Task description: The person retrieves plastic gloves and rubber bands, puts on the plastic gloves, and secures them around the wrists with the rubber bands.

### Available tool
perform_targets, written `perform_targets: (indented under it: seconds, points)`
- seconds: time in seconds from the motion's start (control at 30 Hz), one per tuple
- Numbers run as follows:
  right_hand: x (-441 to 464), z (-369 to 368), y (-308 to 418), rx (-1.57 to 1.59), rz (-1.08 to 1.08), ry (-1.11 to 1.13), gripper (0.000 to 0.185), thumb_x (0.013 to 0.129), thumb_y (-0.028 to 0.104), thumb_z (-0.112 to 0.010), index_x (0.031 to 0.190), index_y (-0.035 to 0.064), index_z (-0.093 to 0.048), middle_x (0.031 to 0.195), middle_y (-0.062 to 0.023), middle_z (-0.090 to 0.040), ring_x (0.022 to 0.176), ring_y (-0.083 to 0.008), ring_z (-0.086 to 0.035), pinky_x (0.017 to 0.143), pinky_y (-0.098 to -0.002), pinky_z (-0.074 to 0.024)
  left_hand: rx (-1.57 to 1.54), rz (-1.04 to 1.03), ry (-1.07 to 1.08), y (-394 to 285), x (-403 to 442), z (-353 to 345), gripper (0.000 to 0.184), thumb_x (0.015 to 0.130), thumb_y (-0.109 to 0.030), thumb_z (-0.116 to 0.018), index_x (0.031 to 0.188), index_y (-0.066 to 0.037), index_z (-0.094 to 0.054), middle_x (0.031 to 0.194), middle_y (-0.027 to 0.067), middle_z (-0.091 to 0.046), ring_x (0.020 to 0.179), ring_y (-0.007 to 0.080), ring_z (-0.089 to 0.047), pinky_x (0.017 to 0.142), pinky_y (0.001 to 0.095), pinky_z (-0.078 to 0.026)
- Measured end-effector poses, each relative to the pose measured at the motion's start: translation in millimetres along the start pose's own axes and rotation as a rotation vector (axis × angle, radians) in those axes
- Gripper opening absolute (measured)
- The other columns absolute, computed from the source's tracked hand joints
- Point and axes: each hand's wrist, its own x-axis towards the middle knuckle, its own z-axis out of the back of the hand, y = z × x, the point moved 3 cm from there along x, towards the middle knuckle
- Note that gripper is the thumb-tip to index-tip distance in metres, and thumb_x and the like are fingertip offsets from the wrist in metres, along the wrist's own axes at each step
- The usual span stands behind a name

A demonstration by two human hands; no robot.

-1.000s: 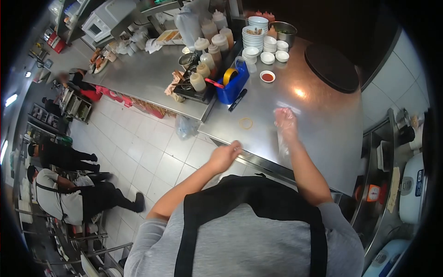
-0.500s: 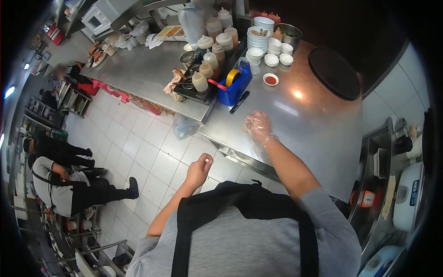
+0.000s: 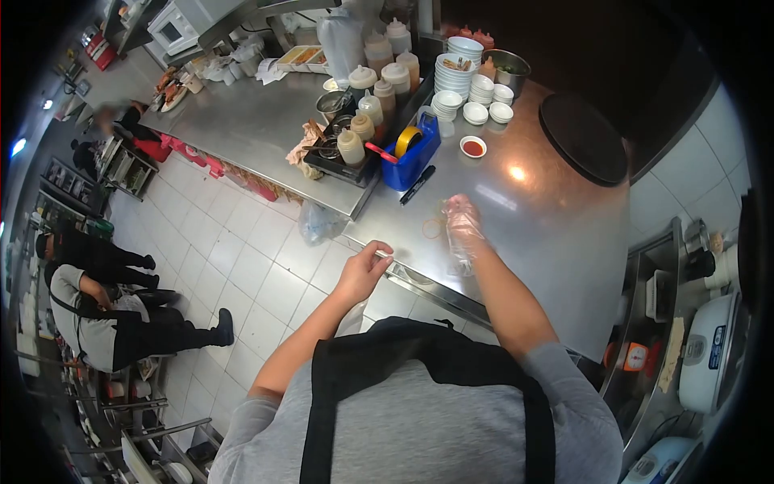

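My left hand [image 3: 364,270] is bare and hovers at the front edge of the steel counter [image 3: 548,266], its fingers curled but apart, with nothing seen in them. My right hand [image 3: 462,224], in a clear plastic glove, is over the counter with its fingers bunched together; whether they hold anything is hidden. Just left of the gloved hand lies a yellowish rubber band [image 3: 432,229]. Beyond it are a black marker [image 3: 418,185] and a blue tape dispenser [image 3: 414,161] with a yellow roll. A small dish of red sauce [image 3: 473,147] stands farther back.
Stacked white bowls [image 3: 455,79], a metal pot [image 3: 508,68] and a round black tray [image 3: 582,139] stand at the back. Squeeze bottles [image 3: 351,148] crowd a black tray on the left. Two people [image 3: 97,315] stand far left; another person [image 3: 133,125] is behind them.
My gloved hand has moved left toward the rubber band, then slightly back from it. My left hand dropped away from the counter and has come back up to its edge.
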Motion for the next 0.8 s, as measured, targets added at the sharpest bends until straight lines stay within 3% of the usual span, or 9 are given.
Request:
perform_targets:
  seconds: [0.03, 0.1, 0.2, 0.3, 0.4, 0.5, 0.6, 0.7, 0.8]
  points:
    - [0.0, -4.0, 2.3, 0.199, -0.001, 0.059, 0.015, 0.081, 0.017, -0.059, 0.093, 0.0069, -0.06, 0.086, -0.0058, -0.059, 0.084, -0.018, -0.059, 0.077, -0.0308, -0.0473, -0.038, 0.001, -0.01, -0.9, 6.3, -1.6, 0.022, 0.088, -0.02, -0.059, 0.108, -0.011, -0.056, 0.056, 0.0019, -0.047, 0.051, 0.0126, -0.044, 0.053, 0.0295, -0.038]
    - [-21.4, -16.3, 24.8, 0.113, 0.132, 0.231, 0.018, 0.085, 0.016, -0.058, 0.099, 0.0058, -0.057, 0.089, -0.0048, -0.056, 0.087, -0.0177, -0.057, 0.081, -0.0303, -0.0461, -0.113, 0.007, -0.031, -4.7, 19.0, -4.2, 0.026, 0.09, -0.019, -0.058, 0.115, -0.011, -0.055, 0.063, 0.0002, -0.049, 0.057, 0.0101, -0.046, 0.056, 0.0275, -0.039]
    - [-75.8, -58.4, 69.4, -0.066, 0.147, 0.311, 0.02, 0.089, 0.017, -0.057, 0.105, 0.0048, -0.055, 0.102, -0.0068, -0.056, 0.091, -0.0171, -0.056, 0.085, -0.03, -0.0442, -0.258, 0.048, -0.06, -30.3, 33.9, -5.3, 0.03, 0.089, -0.019, -0.06, 0.118, -0.011, -0.055, 0.067, -0.0022, -0.052, 0.06, 0.0082, -0.048, 0.057, 0.0253, -0.04]
    - [-114.5, -87.5, 99.9, 0.171, 0.08, 0.326, 0.026, 0.085, 0.006, -0.063, 0.108, 0.0004, -0.054, 0.096, -0.0068, -0.062, 0.081, -0.0137, -0.058, 0.074, -0.0257, -0.0452, -0.479, 0.093, 0.066, -48.5, 42.5, -8.9, 0.021, 0.089, -0.019, -0.061, 0.107, -0.008, -0.059, 0.068, -0.0043, -0.052, 0.059, 0.0055, -0.046, 0.055, 0.0221, -0.037]
    - [-140.7, -84.6, 120.1, 0.093, -0.022, 0.277, 0.023, 0.084, 0.007, -0.061, 0.105, -0.0021, -0.057, 0.1, -0.0093, -0.062, 0.082, -0.0151, -0.059, 0.077, -0.0291, -0.046, -0.499, 0.011, 0.032, -35.0, 53.0, -14.2, 0.013, 0.088, -0.019, -0.062, 0.091, -0.006, -0.061, 0.068, -0.0054, -0.052, 0.056, 0.0029, -0.042, 0.052, 0.0198, -0.033]
    - [-144.5, -66.7, 108.6, -0.114, -0.144, 0.51, 0.018, 0.082, 0.007, -0.06, 0.095, -0.0044, -0.061, 0.093, -0.0123, -0.063, 0.083, -0.0186, -0.059, 0.079, -0.0329, -0.0466, -0.454, -0.101, -0.015, -42.3, 47.6, -16.8, 0.015, 0.088, -0.019, -0.062, 0.08, -0.006, -0.06, 0.066, -0.0061, -0.051, 0.054, 0.0024, -0.04, 0.05, 0.0197, -0.031]
    - [-150.9, -60.1, 114.4, 0.021, -0.039, 0.47, 0.015, 0.079, 0.005, -0.058, 0.087, -0.0056, -0.063, 0.083, -0.016, -0.064, 0.081, -0.0228, -0.06, 0.079, -0.0353, -0.047, -0.31, -0.008, 0.112, -32.4, 43.5, -26.3, 0.011, 0.086, -0.016, -0.063, 0.08, -0.007, -0.06, 0.066, -0.0063, -0.052, 0.056, 0.0032, -0.043, 0.051, 0.0199, -0.034]
    - [-186.8, -86.6, 153.2, 0.416, -0.002, 0.62, 0.023, 0.076, 0.003, -0.057, 0.096, -0.0076, -0.062, 0.081, -0.0187, -0.062, 0.078, -0.0268, -0.061, 0.074, -0.0359, -0.0476, -0.668, 0.145, 0.297, -34.5, 35.6, -33.7, 0.009, 0.087, -0.014, -0.062, 0.082, -0.007, -0.06, 0.064, -0.0055, -0.049, 0.053, 0.0034, -0.04, 0.048, 0.0203, -0.032]
    - [-207.9, -89.7, 141.6, 0.586, -0.277, 0.987, 0.043, 0.086, 0.016, -0.057, 0.12, -0.0088, -0.048, 0.108, -0.0229, -0.059, 0.082, -0.0267, -0.062, 0.078, -0.0363, -0.0484, -0.795, 0.151, 0.475, -52.9, 29.3, -42.8, 0.009, 0.087, -0.017, -0.062, 0.086, -0.008, -0.061, 0.067, -0.0035, -0.054, 0.056, 0.0065, -0.046, 0.051, 0.0206, -0.037]
